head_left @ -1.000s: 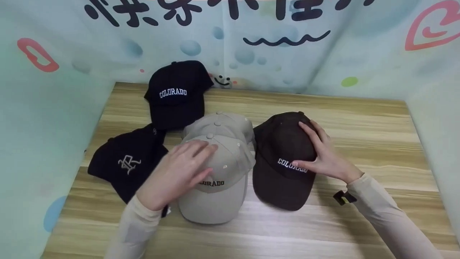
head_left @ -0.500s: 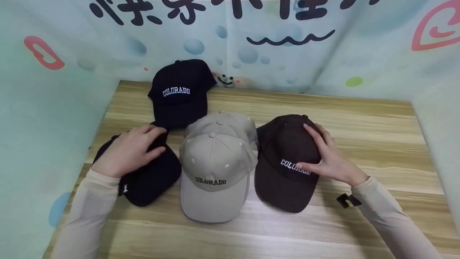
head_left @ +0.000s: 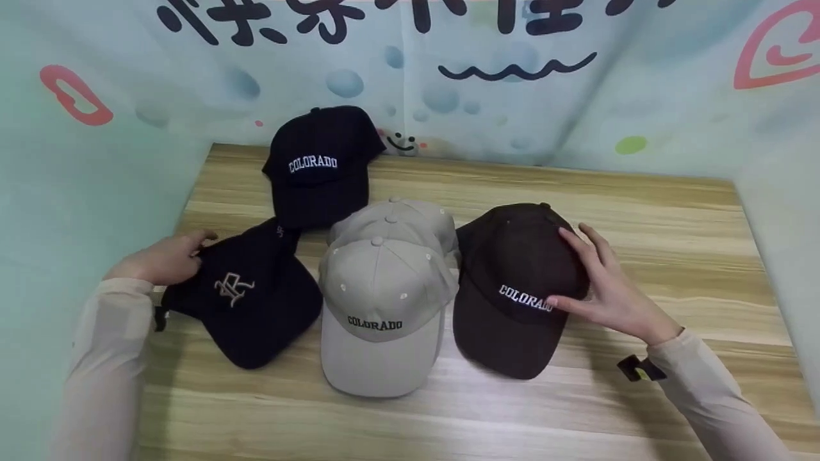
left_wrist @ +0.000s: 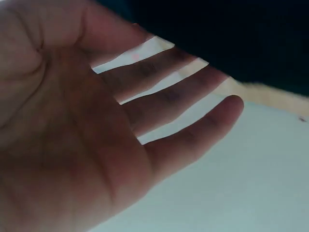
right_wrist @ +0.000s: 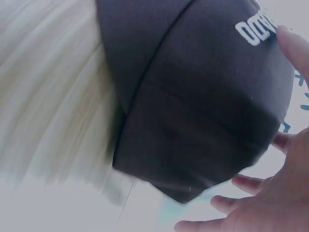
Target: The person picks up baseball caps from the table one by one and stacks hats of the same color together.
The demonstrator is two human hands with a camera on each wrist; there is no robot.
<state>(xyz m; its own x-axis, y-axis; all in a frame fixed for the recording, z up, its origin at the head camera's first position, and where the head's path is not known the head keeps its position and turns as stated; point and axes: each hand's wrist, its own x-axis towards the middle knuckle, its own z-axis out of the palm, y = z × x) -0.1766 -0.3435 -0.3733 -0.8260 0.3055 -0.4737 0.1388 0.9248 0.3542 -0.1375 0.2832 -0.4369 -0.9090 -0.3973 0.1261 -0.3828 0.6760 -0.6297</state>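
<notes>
My left hand [head_left: 168, 257] is at the outer side of a dark navy cap [head_left: 256, 314] with an R-like emblem. In the left wrist view its fingers [left_wrist: 164, 104] are spread and nearly straight, with some tips hidden behind the dark cap [left_wrist: 231, 38]. Over at the right, my right hand [head_left: 624, 291] lies against the side of a dark brown COLORADO cap [head_left: 512, 262], thumb on the lettering. Seen from the right wrist, the fingers [right_wrist: 248, 183] stand loosely spread beside the brown cap [right_wrist: 193, 111]. Nested beige COLORADO caps [head_left: 384, 294] sit between the two.
Behind the beige caps, to the left, another dark COLORADO cap [head_left: 320, 166] stands near the back edge of the wooden table [head_left: 487, 422]. A printed cloth backdrop [head_left: 487, 121] hangs behind and along the sides of the table.
My left hand has left the beige caps, passed over the navy cap and moved to its outer left side. The right hand has shifted slightly right along the brown cap.
</notes>
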